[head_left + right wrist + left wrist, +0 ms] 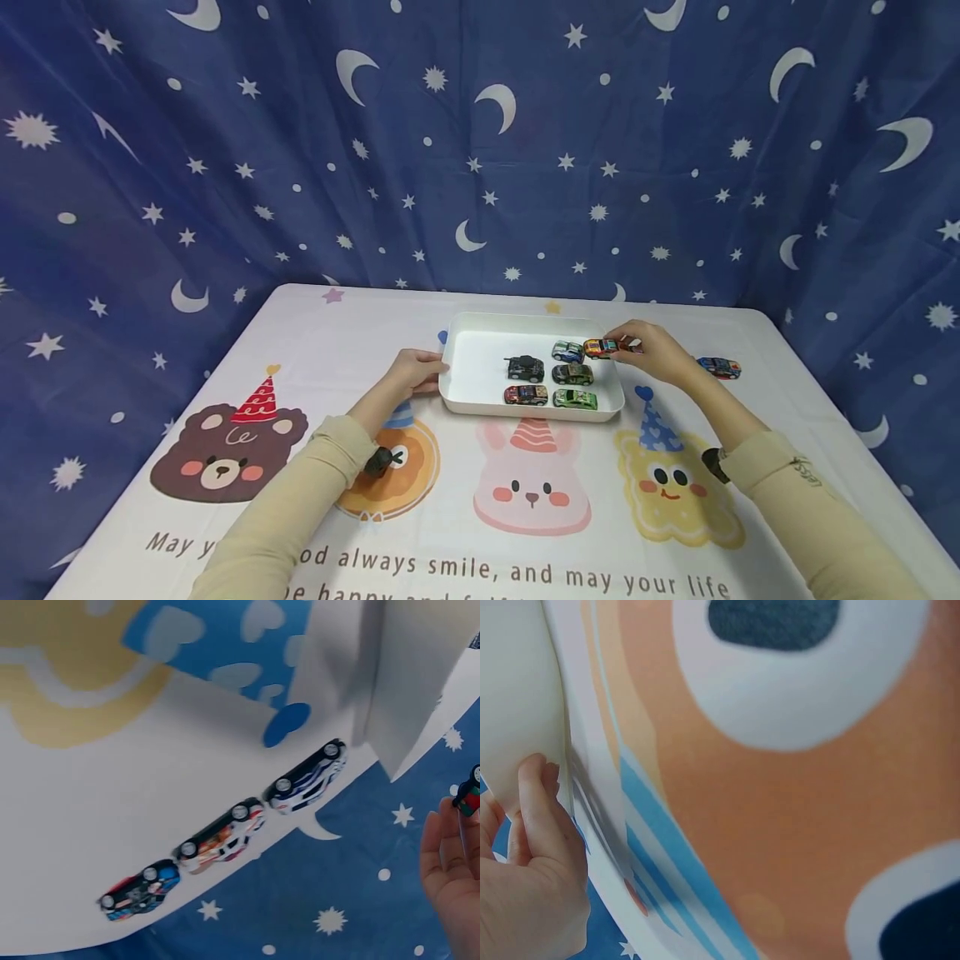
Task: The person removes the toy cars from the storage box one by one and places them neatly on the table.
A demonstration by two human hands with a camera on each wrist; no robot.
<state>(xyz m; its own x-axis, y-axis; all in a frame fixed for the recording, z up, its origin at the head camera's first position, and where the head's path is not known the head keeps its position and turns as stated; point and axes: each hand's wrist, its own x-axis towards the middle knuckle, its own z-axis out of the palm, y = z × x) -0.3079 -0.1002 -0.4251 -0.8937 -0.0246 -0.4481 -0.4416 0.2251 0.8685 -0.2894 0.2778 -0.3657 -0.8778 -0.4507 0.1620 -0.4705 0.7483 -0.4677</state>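
Observation:
My left hand (414,372) grips the left end of a white tray (472,350), thumb and fingers at its rim; the left wrist view shows this hand (544,855) pinching the tray wall (521,690). Over the tray's back right corner, my right hand (651,350) pinches an orange-and-red toy car (598,348). At the right wrist view's edge the hand (454,877) has the car (471,796) at its fingertips. Inside the tray sit a white-and-blue car (567,351), a black tank-like toy (525,368), a camouflage car (572,374), a red-and-black car (525,395) and a green car (575,399).
Right of the tray a blue-and-red car (718,367) lies on the printed tablecloth (450,492). Lined up with it in the right wrist view are an orange-and-white car (221,836) and another white-and-blue car (307,778). A blue star-and-moon curtain (525,208) hangs behind the table.

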